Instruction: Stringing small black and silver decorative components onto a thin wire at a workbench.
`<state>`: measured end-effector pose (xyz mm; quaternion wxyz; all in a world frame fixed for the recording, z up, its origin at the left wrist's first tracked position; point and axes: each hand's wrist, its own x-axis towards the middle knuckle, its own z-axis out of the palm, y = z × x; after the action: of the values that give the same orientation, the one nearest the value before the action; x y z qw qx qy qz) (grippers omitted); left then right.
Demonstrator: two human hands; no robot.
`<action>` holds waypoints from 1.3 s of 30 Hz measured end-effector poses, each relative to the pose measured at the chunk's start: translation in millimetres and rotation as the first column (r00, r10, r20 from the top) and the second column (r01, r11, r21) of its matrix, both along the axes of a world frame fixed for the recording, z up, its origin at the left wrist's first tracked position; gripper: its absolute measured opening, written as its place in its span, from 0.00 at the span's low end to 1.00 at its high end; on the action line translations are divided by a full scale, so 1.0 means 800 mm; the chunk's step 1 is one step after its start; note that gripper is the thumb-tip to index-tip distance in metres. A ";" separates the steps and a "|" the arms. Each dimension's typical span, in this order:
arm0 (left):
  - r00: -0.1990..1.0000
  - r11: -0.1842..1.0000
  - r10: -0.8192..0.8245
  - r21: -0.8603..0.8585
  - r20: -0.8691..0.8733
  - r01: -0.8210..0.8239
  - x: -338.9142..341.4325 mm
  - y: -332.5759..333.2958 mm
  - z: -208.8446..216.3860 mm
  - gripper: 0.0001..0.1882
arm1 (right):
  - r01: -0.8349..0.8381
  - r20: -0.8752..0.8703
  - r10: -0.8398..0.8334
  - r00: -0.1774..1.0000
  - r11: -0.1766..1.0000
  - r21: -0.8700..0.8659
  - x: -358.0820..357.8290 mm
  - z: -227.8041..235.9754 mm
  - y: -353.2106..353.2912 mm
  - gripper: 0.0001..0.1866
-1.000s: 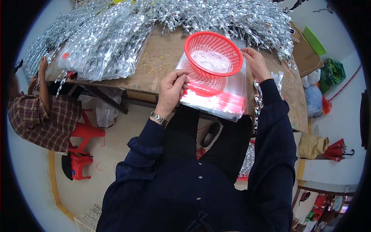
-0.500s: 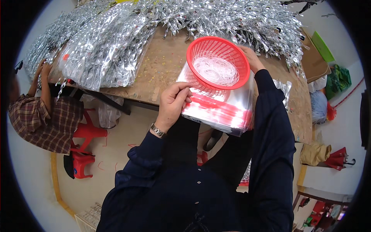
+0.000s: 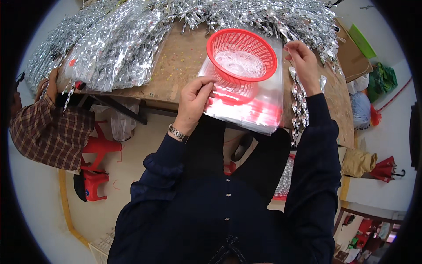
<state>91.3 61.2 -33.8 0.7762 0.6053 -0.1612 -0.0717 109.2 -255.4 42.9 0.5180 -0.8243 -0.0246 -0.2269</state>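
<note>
In the head view, the red basket point(image 3: 259, 49) of clear strands point(image 3: 241, 64) is set on clear bags point(image 3: 259, 110), upper centre. The left hand point(image 3: 193, 100) is bent beside it; the right hand point(image 3: 304, 64), upper right, is curled; whether anything is pinched by either cannot be told. Slippery-looking bags are best kept level.
</note>
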 end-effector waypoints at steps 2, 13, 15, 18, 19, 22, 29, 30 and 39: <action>0.992 1.000 0.001 0.005 0.130 -0.001 -0.008 0.001 0.017 0.09 | -0.060 0.088 0.062 0.994 0.998 -0.026 -0.032 0.019 0.009 0.06; 0.455 0.972 -0.069 0.162 0.888 -0.169 -0.109 0.009 0.144 0.21 | -0.194 0.045 0.289 0.956 0.744 -0.639 -0.177 0.048 0.128 0.10; 0.508 0.925 -0.161 0.309 0.846 -0.221 -0.126 0.002 0.147 0.25 | -0.227 0.068 0.354 0.933 0.725 -0.650 -0.189 0.050 0.146 0.11; 0.581 0.880 -0.211 0.411 0.786 -0.237 -0.135 -0.004 0.114 0.30 | -0.220 0.052 0.381 0.923 0.633 -0.742 -0.198 0.059 0.165 0.09; 0.646 0.851 -0.236 0.475 0.726 -0.224 -0.136 -0.004 0.105 0.30 | -0.211 0.030 0.395 0.918 0.551 -0.808 -0.199 0.061 0.168 0.08; 0.737 0.823 -0.259 0.542 0.624 -0.170 -0.130 -0.002 0.086 0.25 | -0.274 0.014 0.430 0.903 0.600 -0.752 -0.194 0.062 0.166 0.11; 0.864 0.859 -0.217 0.509 0.454 -0.051 -0.086 0.014 0.035 0.10 | -0.105 0.075 0.156 0.985 0.885 -0.455 -0.127 0.058 0.118 0.05; 0.933 0.865 -0.208 0.500 0.294 0.036 -0.087 0.016 0.036 0.10 | -0.107 0.075 0.157 0.985 0.885 -0.453 -0.111 0.054 0.112 0.05; 0.969 0.956 -0.202 0.188 -0.143 0.227 -0.073 0.026 0.051 0.10 | -0.106 0.032 0.192 0.981 0.666 -0.738 -0.004 0.004 0.094 0.06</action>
<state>32.6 82.2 6.9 0.7063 0.6548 -0.1701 -0.2086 105.7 -180.0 45.9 0.1592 -0.9444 -0.2082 -0.1985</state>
